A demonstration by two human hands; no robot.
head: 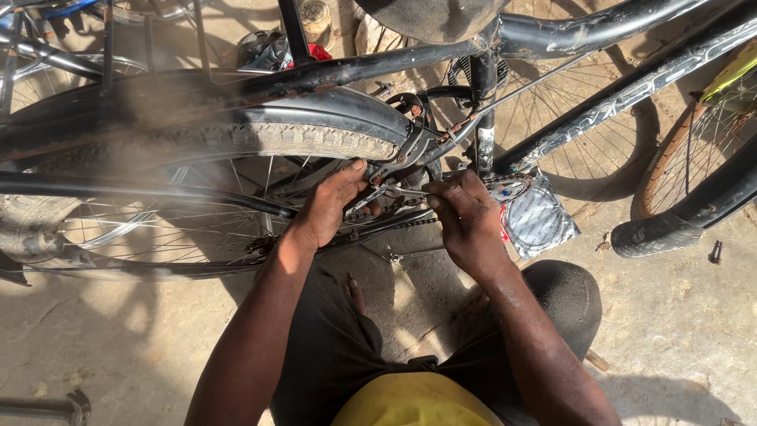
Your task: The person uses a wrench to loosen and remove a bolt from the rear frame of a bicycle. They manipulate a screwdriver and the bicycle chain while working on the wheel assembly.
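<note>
A black bicycle stands in front of me, its rear wheel tyre [260, 140] running under a black mudguard [331, 106]. My left hand [331, 207] reaches between the spokes and the frame, fingers curled near the rear brake arm [410, 150]. My right hand [465, 213] is closed on a thin metal spanner [404, 191], whose tip points left toward my left hand. The chain [394, 225] runs just below both hands. What my left fingers grip is hidden behind the spanner and the frame.
The seat tube [484, 118] rises beside the crank area, where a silver plastic packet [540, 221] lies on the concrete floor. Another wheel [694, 158] stands at the right, with a bolt [716, 252] on the ground. A metal tool [55, 406] lies at the bottom left.
</note>
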